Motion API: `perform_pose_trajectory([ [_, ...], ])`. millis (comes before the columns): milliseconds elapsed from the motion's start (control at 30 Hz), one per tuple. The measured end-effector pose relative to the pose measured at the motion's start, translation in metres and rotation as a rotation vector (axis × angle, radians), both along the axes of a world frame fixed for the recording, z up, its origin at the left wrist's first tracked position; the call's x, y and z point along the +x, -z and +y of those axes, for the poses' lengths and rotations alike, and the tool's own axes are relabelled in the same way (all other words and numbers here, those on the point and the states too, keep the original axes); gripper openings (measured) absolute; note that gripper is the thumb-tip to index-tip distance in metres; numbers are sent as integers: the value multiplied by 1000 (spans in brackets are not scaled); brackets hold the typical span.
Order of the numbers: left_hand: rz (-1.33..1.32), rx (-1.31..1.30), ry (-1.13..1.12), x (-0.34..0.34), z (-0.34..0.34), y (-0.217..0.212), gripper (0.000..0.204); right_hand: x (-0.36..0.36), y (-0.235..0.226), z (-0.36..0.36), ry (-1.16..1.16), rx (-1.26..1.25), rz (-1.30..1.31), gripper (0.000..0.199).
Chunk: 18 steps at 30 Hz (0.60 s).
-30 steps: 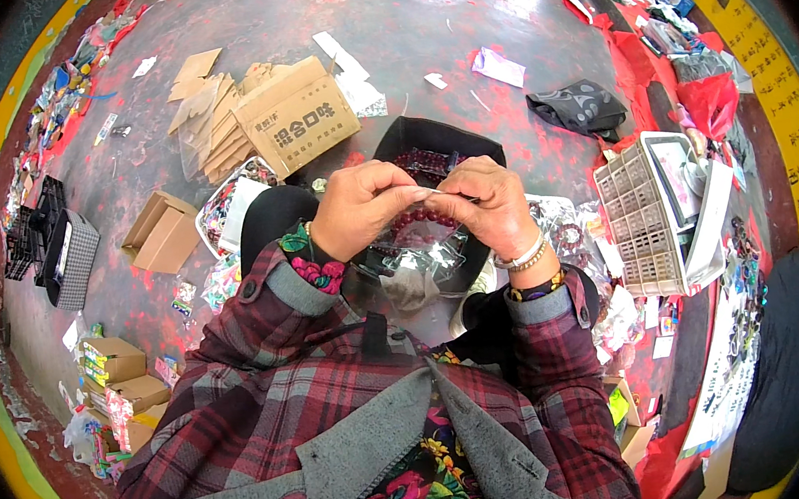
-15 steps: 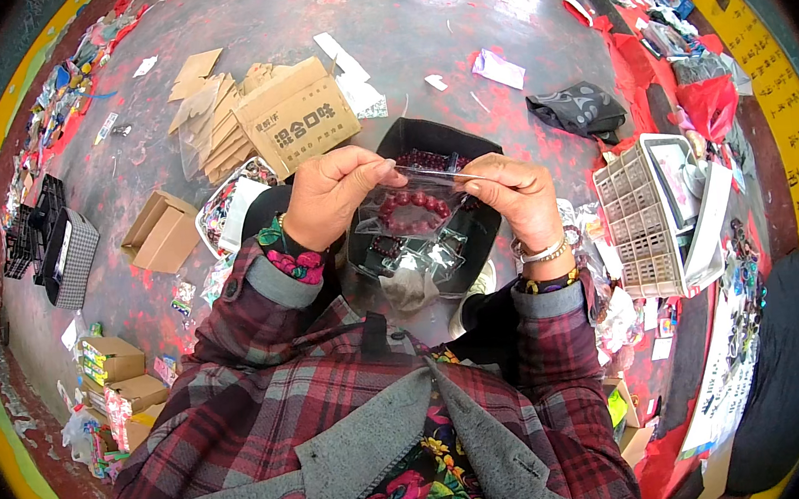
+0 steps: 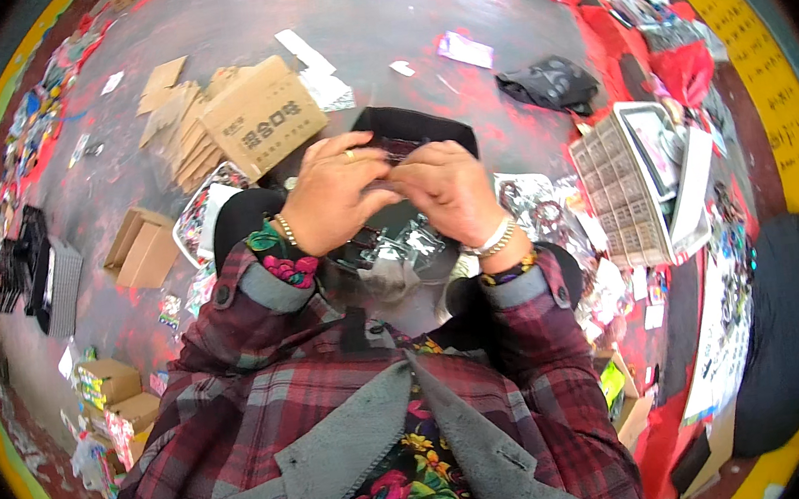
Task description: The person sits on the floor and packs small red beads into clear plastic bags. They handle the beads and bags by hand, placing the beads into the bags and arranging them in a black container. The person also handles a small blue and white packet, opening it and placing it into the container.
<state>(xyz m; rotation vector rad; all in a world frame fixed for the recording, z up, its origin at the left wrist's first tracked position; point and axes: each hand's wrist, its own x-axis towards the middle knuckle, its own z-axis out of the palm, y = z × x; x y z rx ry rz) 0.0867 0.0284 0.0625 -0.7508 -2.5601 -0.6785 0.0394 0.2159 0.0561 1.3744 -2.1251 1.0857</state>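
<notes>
My left hand [image 3: 333,193] and my right hand [image 3: 447,191] meet in front of my chest, fingertips pinched together on the top edge of a clear plastic bag [image 3: 397,240] with dark small items inside. The bag hangs below my hands over my lap. Just beyond my fingers lies a black flat tray or pouch [image 3: 411,129] on the floor. Both wrists wear bracelets, and plaid sleeves cover my forearms.
A brown cardboard box [image 3: 264,118] and flattened cartons lie at upper left. A white gridded crate [image 3: 631,181] stands at right, a black bag [image 3: 548,83] beyond it. Small cartons [image 3: 141,247] and packets litter the left floor; red cloth and goods line the right.
My hands were spread apart holding the bag open half a second ago; now they have come together at its top edge and the bag has dropped lower.
</notes>
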Motion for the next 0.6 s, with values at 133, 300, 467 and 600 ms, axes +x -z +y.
perform_pose_trajectory([
  [133,-74,6,25,-1,-7,12,13,3,8,-3,6,-47,15,8],
  [300,-137,34,72,0,-25,7,10,2,7,4,25,-114,-13,6],
  [467,-215,101,86,6,-48,10,11,0,6,5,19,-154,-62,5],
  [600,-212,207,116,6,-52,11,10,2,5,4,-7,-181,-237,6],
])
